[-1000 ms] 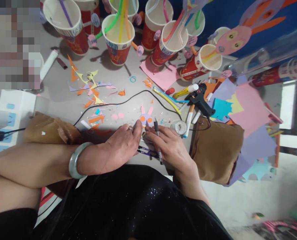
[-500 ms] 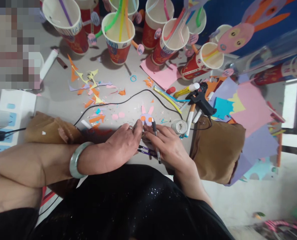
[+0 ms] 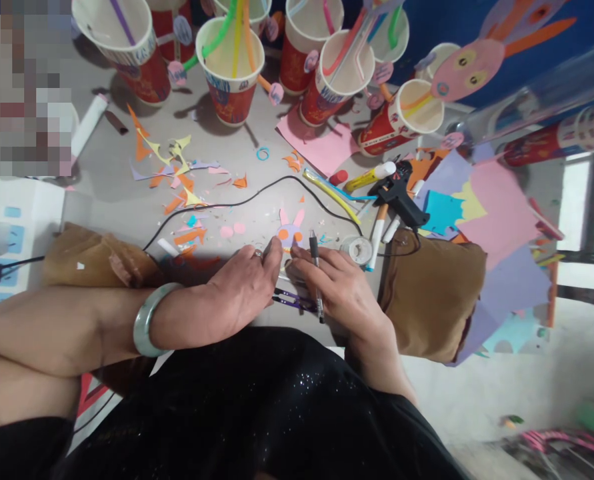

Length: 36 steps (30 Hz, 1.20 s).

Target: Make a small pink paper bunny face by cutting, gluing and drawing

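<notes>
A small purple paper rabbit face (image 3: 289,231) with pink ears and orange dots lies on the table in front of me. My left hand (image 3: 239,290) is closed, fingers together, with its fingertips on the face's lower left edge; a pale green bangle circles the wrist. My right hand (image 3: 344,283) has a black-and-clear pen (image 3: 317,280) tucked between its fingers, and its index fingertip touches the lower right of the face. Purple-handled snips (image 3: 293,299) lie between my hands, partly hidden. Right of them stands a roll of clear tape (image 3: 359,250).
Red paper cups (image 3: 231,100) with straws line the back. A black glue gun (image 3: 401,197) lies at right, its cord (image 3: 237,203) crossing the table. Paper scraps (image 3: 179,180), markers (image 3: 377,237), brown cushions (image 3: 434,297), coloured sheets (image 3: 501,207) and a power strip (image 3: 14,233) lie around.
The view has shifted slightly. The pen's upper end has swung right, off the rabbit's right orange dot. My right fingertips sit at the face's lower edge; my left hand has hardly moved.
</notes>
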Tool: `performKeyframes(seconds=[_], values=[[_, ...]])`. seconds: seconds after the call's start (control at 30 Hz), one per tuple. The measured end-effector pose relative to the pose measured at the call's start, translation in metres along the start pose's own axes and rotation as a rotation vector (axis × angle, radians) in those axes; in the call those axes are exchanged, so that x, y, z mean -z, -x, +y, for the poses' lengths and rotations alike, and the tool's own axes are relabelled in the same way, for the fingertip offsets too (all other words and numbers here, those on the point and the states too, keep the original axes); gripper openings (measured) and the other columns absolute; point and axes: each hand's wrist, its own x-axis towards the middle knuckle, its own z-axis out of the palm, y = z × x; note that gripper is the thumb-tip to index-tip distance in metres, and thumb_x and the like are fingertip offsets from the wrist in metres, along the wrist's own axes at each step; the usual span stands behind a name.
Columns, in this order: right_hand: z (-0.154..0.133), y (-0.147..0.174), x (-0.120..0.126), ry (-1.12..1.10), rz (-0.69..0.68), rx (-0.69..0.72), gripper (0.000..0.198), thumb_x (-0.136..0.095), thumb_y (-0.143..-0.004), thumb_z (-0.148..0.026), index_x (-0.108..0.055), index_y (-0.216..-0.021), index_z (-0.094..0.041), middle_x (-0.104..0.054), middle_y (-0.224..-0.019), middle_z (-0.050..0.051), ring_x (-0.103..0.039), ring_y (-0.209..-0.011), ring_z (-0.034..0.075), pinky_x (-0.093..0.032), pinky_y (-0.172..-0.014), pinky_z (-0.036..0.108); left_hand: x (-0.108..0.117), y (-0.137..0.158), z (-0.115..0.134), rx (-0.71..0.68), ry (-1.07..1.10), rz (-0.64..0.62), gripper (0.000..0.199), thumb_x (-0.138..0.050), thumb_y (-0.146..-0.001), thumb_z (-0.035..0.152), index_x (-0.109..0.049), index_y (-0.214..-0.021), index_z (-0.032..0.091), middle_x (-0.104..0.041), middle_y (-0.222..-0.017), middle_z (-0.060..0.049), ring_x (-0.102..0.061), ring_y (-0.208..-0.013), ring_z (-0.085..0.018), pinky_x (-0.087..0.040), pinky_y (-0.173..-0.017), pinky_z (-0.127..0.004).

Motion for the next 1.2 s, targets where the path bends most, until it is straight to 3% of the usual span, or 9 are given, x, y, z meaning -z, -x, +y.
performKeyframes(seconds=[0.13, 0.37, 0.5, 0.57, 0.63, 0.73, 0.8, 0.97, 1.2], values=[[0.0, 0.0, 0.0, 0.003, -0.008, -0.005, 0.027, -0.05, -0.103, -0.015, -0.062, -0.128, -0.02, -0.078, -0.118, 0.009, -0.065, -0.116, 0.028, -0.054, -0.091, 0.043, 0.008, 0.0, 0.0, -0.035, -0.16, -0.024, 0.058, -0.05, -0.1, 0.014, -0.045, -0.156, -0.001, -0.038, -0.164, -0.03, -0.076, -0.098, -0.026, -0.055, -0.093, -0.04], [-0.003, -0.001, -0.001, 0.013, -0.012, 0.008, 0.026, -0.049, -0.104, -0.016, -0.061, -0.127, -0.018, -0.078, -0.118, 0.01, -0.065, -0.116, 0.029, -0.053, -0.089, 0.043, 0.01, -0.002, 0.0, -0.044, -0.13, -0.054, 0.054, -0.053, -0.101, 0.016, -0.052, -0.152, 0.001, -0.037, -0.165, -0.029, -0.074, -0.108, -0.029, -0.055, -0.088, -0.038], [-0.003, -0.003, -0.001, -0.009, 0.001, 0.028, 0.026, -0.049, -0.104, -0.016, -0.06, -0.127, -0.02, -0.079, -0.118, 0.01, -0.065, -0.115, 0.028, -0.053, -0.089, 0.043, 0.005, 0.001, 0.0, -0.031, -0.129, 0.006, 0.056, -0.053, -0.099, 0.014, -0.05, -0.153, -0.001, -0.038, -0.164, -0.03, -0.075, -0.101, -0.027, -0.055, -0.09, -0.04], [-0.001, -0.003, -0.001, -0.019, 0.079, 0.037, 0.03, -0.052, -0.102, -0.014, -0.059, -0.13, -0.023, -0.079, -0.118, 0.009, -0.067, -0.113, 0.027, -0.053, -0.091, 0.044, 0.004, 0.004, 0.0, -0.036, -0.138, 0.045, 0.056, -0.053, -0.099, 0.013, -0.049, -0.152, -0.004, -0.041, -0.161, -0.032, -0.075, -0.097, -0.028, -0.055, -0.092, -0.042], [0.002, -0.001, -0.003, -0.02, 0.256, 0.024, 0.04, -0.053, -0.099, -0.01, -0.056, -0.136, -0.025, -0.079, -0.121, 0.009, -0.069, -0.11, 0.026, -0.053, -0.092, 0.044, 0.005, 0.006, -0.001, -0.055, -0.125, 0.041, 0.052, -0.053, -0.099, 0.012, -0.053, -0.149, -0.003, -0.045, -0.16, -0.03, -0.075, -0.102, -0.03, -0.055, -0.092, -0.041], [0.004, 0.003, -0.009, -0.036, 0.548, -0.064, 0.048, -0.051, -0.098, -0.009, -0.056, -0.141, -0.03, -0.08, -0.116, 0.006, -0.073, -0.1, 0.024, -0.054, -0.089, 0.044, 0.006, 0.007, -0.002, -0.049, -0.015, 0.054, 0.045, -0.053, -0.099, 0.009, -0.062, -0.143, 0.002, -0.048, -0.16, -0.024, -0.072, -0.112, -0.032, -0.054, -0.094, -0.041], [0.004, 0.006, -0.014, -0.07, 0.662, -0.143, 0.047, -0.049, -0.101, -0.015, -0.054, -0.144, -0.031, -0.082, -0.108, 0.004, -0.075, -0.092, 0.023, -0.055, -0.09, 0.045, 0.004, 0.006, -0.003, -0.034, 0.045, 0.096, 0.046, -0.054, -0.097, 0.007, -0.062, -0.142, 0.0, -0.047, -0.16, -0.026, -0.07, -0.115, -0.035, -0.052, -0.097, -0.043], [0.001, 0.008, -0.021, -0.144, 0.69, -0.245, 0.048, -0.036, -0.106, -0.031, -0.047, -0.152, -0.027, -0.079, -0.094, 0.006, -0.072, -0.072, 0.022, -0.058, -0.077, 0.045, 0.006, 0.006, -0.004, -0.076, -0.084, 0.073, 0.047, -0.052, -0.098, 0.01, -0.061, -0.142, -0.003, -0.045, -0.16, -0.03, -0.073, -0.102, -0.032, -0.052, -0.089, -0.043], [-0.002, 0.001, -0.02, -0.177, 0.734, -0.269, 0.032, -0.048, -0.101, -0.021, -0.067, -0.126, -0.024, -0.071, -0.085, 0.004, -0.066, -0.069, 0.018, -0.053, -0.063, 0.035, 0.011, 0.001, -0.002, -0.082, -0.082, -0.021, 0.054, -0.054, -0.097, 0.012, -0.055, -0.149, -0.003, -0.037, -0.165, -0.031, -0.073, -0.093, -0.028, -0.054, -0.081, -0.041]])
